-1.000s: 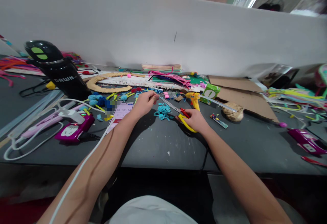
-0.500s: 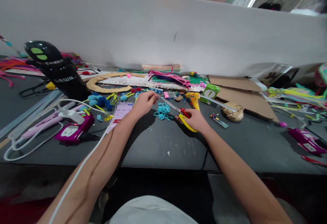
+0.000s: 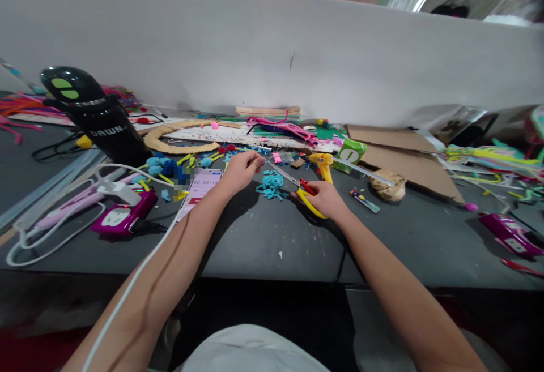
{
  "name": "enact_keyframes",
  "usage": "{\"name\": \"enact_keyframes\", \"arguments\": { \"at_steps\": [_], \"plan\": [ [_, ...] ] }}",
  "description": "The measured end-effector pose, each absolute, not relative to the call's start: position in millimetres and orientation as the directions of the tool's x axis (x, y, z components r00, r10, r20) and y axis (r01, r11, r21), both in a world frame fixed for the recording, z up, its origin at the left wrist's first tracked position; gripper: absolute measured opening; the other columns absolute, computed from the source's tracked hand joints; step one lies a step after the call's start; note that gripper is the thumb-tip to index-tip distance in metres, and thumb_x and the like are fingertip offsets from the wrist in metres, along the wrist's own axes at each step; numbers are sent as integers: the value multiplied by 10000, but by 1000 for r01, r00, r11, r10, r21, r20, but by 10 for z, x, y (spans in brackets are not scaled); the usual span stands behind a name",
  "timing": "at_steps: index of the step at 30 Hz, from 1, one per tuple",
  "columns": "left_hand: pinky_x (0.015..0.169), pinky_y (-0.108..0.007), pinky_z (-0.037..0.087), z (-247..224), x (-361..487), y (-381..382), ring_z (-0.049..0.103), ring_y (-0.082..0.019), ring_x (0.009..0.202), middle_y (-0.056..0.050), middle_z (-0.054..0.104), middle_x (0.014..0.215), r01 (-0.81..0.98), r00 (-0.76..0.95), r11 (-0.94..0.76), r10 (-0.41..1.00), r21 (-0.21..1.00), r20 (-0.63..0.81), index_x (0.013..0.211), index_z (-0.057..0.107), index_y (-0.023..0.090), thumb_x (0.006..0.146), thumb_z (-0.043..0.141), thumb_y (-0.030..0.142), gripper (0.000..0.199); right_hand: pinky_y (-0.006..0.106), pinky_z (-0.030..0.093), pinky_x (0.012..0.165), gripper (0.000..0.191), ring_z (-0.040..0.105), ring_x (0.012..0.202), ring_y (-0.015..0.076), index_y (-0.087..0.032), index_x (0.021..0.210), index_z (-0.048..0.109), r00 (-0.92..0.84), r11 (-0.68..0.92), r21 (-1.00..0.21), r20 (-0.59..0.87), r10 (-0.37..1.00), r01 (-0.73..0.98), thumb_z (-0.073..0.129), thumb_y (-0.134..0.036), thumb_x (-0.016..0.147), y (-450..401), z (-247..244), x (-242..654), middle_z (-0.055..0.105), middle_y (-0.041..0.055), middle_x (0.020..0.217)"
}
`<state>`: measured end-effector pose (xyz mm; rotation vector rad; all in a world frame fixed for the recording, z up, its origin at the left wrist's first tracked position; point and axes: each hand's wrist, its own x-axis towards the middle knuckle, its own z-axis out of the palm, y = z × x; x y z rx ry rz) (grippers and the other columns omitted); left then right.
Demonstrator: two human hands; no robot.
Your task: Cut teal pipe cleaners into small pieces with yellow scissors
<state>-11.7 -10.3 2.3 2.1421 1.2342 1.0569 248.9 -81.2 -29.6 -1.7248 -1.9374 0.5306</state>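
My right hand (image 3: 323, 197) grips a pair of scissors (image 3: 311, 203) with yellow and red handles. Their blades point left and away from me, and the tips end close to the fingers of my left hand (image 3: 243, 169). That hand is closed in a pinch above the table; whatever is between its fingertips is too small to make out. Below the blades lies a small heap of cut light-blue strips (image 3: 272, 184). A phone (image 3: 204, 184) showing a running timer lies left of my left hand, partly covered by my forearm.
Behind my right hand stand a yellow glue gun (image 3: 323, 163) and a green packet (image 3: 350, 154). Cardboard (image 3: 408, 171) lies at the right. A black Dawn-marked device (image 3: 102, 125), a purple power strip (image 3: 123, 213) and a white cable (image 3: 140, 273) occupy the left.
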Motion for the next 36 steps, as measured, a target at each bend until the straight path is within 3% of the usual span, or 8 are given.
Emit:
{"name": "enact_keyframes", "arguments": {
  "at_steps": [10,36],
  "plan": [
    [600,-261,411,-48,-138,-32,556,-144,604,-27,649,683,438,309,-485,872,757,379,796,597,169,913,484,373,261,246,306,493,499,422,550,128,-175,668,621,-53,104,-640,100,994,762,638,-672,709,-809,-330,2497,497,-3,571],
    [597,-256,387,-11,-121,-90,525,-130,573,-7,642,658,486,335,-543,840,685,428,799,617,172,922,487,363,261,254,238,492,558,340,552,116,-182,631,558,-75,111,-586,86,993,802,600,-732,707,-831,-291,2484,425,-14,580]
  ]
}}
